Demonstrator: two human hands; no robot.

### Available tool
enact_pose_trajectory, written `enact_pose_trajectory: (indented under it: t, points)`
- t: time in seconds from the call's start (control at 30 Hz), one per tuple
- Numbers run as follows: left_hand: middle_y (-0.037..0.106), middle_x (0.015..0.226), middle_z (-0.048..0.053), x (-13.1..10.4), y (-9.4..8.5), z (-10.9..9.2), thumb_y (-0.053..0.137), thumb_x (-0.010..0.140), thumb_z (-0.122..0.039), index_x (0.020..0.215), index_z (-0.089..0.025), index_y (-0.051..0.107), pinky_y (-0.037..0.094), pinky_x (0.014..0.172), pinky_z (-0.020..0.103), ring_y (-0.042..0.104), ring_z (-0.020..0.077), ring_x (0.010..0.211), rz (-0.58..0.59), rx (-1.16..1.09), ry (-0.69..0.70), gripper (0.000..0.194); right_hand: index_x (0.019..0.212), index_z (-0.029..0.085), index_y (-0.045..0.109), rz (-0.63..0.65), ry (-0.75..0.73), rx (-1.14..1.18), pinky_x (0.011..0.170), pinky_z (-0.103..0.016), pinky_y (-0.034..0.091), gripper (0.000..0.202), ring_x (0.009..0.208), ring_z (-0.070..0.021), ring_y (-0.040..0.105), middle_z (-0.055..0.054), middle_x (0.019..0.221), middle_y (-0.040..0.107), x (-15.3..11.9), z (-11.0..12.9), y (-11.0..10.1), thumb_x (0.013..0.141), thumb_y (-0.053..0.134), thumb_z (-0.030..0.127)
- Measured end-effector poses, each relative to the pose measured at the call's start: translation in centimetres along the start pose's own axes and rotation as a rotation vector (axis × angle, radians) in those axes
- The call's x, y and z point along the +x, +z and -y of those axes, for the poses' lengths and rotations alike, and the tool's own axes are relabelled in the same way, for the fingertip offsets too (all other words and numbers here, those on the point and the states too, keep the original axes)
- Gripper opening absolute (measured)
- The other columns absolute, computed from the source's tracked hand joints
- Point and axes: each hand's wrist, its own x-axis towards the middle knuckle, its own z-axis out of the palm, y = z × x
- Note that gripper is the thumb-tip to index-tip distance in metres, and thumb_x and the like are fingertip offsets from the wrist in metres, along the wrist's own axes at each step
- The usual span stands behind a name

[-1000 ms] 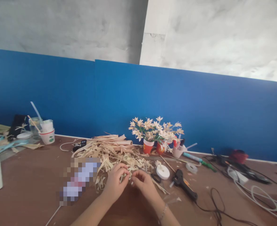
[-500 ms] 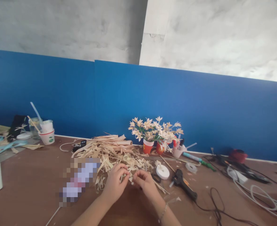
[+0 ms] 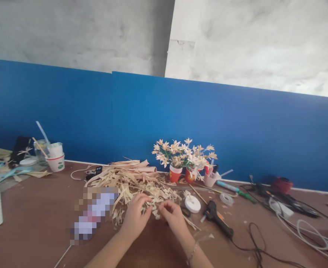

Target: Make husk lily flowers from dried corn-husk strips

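My left hand [image 3: 137, 216] hovers over the front of a heap of pale dried husk strips [image 3: 133, 178], its fingers curled and the thumb near the index finger. Facing it, my right hand [image 3: 175, 219] has thumb and index finger pinched together. A narrow gap lies between the two sets of fingertips. Pale husk scraps [image 3: 155, 213] show in that gap; whether any is held I cannot make out. Just right of my right hand are a white tape roll [image 3: 192, 204], dark scissor handles [image 3: 185, 211] partly hidden, and a black glue gun [image 3: 219, 219].
Pale flowers [image 3: 180, 150] stand in red paper cups [image 3: 175, 174] behind the heap. A pixelated object [image 3: 94, 216] with a white cable lies left. Cables [image 3: 300, 227] and a clear tape roll [image 3: 226, 198] are on the right. A paper cup [image 3: 56, 162] stands far left.
My hands have drawn slightly apart, the left one a little leftward and the right one a little rightward. The things on the table have stayed in place.
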Motion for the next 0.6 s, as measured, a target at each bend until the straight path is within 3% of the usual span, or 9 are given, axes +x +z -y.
enact_pose_trajectory:
  t: [0.07, 0.17, 0.3, 0.5, 0.6]
  points:
    - [0.060, 0.081, 0.004, 0.0, 0.0, 0.1, 0.053, 0.077, -0.018, 0.076, -0.019, 0.060, 0.046, 0.076, 0.033, 0.057, 0.0200, 0.082, -0.019, -0.003, -0.037, 0.007, 0.063, 0.017, 0.053, -0.041, -0.023, -0.024, 0.048, -0.022, 0.033, 0.030, 0.048, -0.0100, 0.042, 0.003, 0.052, 0.050, 0.0, 0.0, 0.0, 0.068, 0.064, 0.044]
    - [0.058, 0.069, 0.003, -0.2, 0.2, -0.1, 0.050, 0.082, -0.024, 0.064, -0.019, 0.060, 0.045, 0.069, 0.030, 0.056, 0.0181, 0.073, 0.052, -0.038, -0.065, 0.022, 0.064, 0.017, 0.054, -0.073, -0.073, -0.113, 0.051, -0.023, 0.036, 0.026, 0.052, -0.0120, 0.046, 0.002, 0.055, 0.052, -0.3, 0.2, 0.4, 0.072, 0.061, 0.041]
    - [0.060, 0.068, 0.003, -0.4, 0.8, -0.1, 0.048, 0.084, -0.029, 0.069, -0.018, 0.066, 0.043, 0.064, 0.027, 0.056, 0.0169, 0.070, 0.135, -0.140, -0.106, 0.025, 0.066, 0.017, 0.058, -0.029, -0.176, -0.309, 0.055, -0.024, 0.037, 0.016, 0.057, -0.0139, 0.049, -0.001, 0.060, 0.056, -0.9, 0.5, 0.9, 0.077, 0.055, 0.029]
    - [0.058, 0.063, 0.000, -0.1, 0.9, 0.3, 0.047, 0.080, -0.027, 0.064, -0.017, 0.061, 0.040, 0.058, 0.024, 0.053, 0.0146, 0.062, 0.116, -0.241, -0.267, 0.024, 0.076, 0.019, 0.061, 0.012, -0.290, -0.533, 0.057, -0.024, 0.039, 0.012, 0.059, -0.0147, 0.052, -0.002, 0.066, 0.060, -1.2, 0.4, 0.8, 0.075, 0.050, 0.015]
    - [0.052, 0.057, -0.003, 0.0, 0.7, 0.3, 0.045, 0.078, -0.025, 0.059, -0.017, 0.055, 0.038, 0.055, 0.023, 0.048, 0.0131, 0.058, 0.168, -0.251, -0.300, 0.023, 0.078, 0.020, 0.061, 0.004, -0.440, -0.603, 0.069, -0.027, 0.043, 0.014, 0.076, -0.0178, 0.056, -0.006, 0.082, 0.061, -1.6, 1.3, 0.6, 0.077, 0.048, 0.013]
